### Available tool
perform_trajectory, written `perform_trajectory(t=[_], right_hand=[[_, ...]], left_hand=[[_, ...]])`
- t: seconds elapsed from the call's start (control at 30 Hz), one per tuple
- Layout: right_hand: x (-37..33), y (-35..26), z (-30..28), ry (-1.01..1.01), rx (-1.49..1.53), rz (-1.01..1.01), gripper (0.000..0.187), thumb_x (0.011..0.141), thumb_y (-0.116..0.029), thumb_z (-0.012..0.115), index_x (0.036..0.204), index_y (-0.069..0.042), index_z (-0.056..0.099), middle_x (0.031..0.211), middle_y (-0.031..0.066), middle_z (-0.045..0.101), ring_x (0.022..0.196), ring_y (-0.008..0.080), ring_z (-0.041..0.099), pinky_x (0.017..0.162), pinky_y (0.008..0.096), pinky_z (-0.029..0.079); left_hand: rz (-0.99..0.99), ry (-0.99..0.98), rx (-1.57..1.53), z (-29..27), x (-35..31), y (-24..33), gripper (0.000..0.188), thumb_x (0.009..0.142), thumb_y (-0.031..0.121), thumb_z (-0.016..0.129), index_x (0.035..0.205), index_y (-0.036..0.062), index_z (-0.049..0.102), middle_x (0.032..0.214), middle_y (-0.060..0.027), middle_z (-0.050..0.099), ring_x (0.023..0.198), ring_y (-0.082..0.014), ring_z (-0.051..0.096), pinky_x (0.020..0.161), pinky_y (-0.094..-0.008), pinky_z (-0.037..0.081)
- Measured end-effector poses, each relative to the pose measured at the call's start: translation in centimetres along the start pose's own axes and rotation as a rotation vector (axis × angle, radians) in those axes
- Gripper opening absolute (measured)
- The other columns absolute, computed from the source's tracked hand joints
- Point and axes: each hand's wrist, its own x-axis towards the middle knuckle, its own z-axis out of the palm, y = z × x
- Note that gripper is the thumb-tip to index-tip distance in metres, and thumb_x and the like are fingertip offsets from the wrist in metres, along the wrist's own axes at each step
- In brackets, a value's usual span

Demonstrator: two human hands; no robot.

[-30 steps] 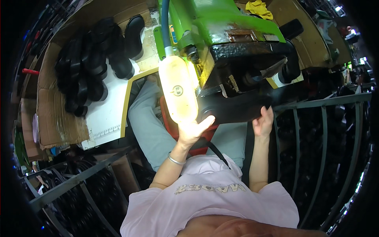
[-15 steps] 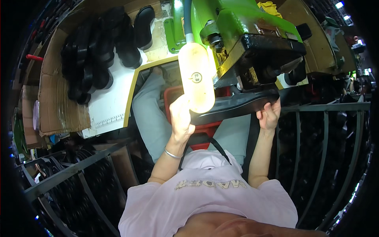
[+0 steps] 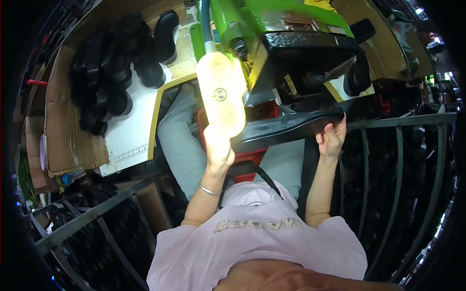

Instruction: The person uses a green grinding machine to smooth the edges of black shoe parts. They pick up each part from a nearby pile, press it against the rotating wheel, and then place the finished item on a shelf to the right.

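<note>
A long black shoe sole (image 3: 286,130) is held level across my lap, just below the black head of a green machine (image 3: 310,53). My left hand (image 3: 219,150) is closed on its left end; an oval lit lamp (image 3: 221,97) covers the fingertips and part of that end. Around the right end of the sole my right hand (image 3: 332,139) is closed, with fingers bent against its near side. The sole's upper edge runs close under the machine head; whether they touch I cannot tell.
Several black soles (image 3: 104,68) are piled on the white table (image 3: 131,131) at left, beside a cardboard box wall (image 3: 73,126). Another black sole (image 3: 357,77) stands right of the machine. Metal racks (image 3: 94,213) flank me, and a red seat (image 3: 250,160) shows between my legs.
The machine, lamp and table have shifted left in the view, while both hands stay on the sole. The sole sits nearly where it was, with its right end slightly higher.
</note>
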Motion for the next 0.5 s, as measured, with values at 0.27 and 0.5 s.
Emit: perform_trajectory(t=[0.27, 0.5], right_hand=[[2.2, 1.1, 0.3, 0.097, 0.052, 0.0, 0.039, 0.09, -0.017, 0.068, 0.12, -0.007, 0.047, 0.091, 0.0076, 0.062, 0.056, 0.0094, 0.053, 0.039, 0.0186, 0.037], [5.7, 0.5, -0.5, 0.061, 0.046, 0.058, 0.024, 0.092, -0.009, 0.063, 0.113, -0.004, 0.052, 0.091, 0.0079, 0.063, 0.056, 0.0082, 0.053, 0.037, 0.0179, 0.034]], left_hand=[[0.249, -0.122, 0.253, 2.6, -0.8, 1.7, 0.037, 0.078, -0.002, 0.075, 0.107, 0.0032, 0.052, 0.107, -0.0067, 0.052, 0.095, -0.0148, 0.053, 0.081, -0.0284, 0.047], [0.384, -0.199, 0.668, 2.8, -0.5, 0.9, 0.053, 0.067, -0.01, 0.08, 0.108, 0.0039, 0.05, 0.107, -0.0062, 0.049, 0.096, -0.0145, 0.051, 0.081, -0.0253, 0.045]])
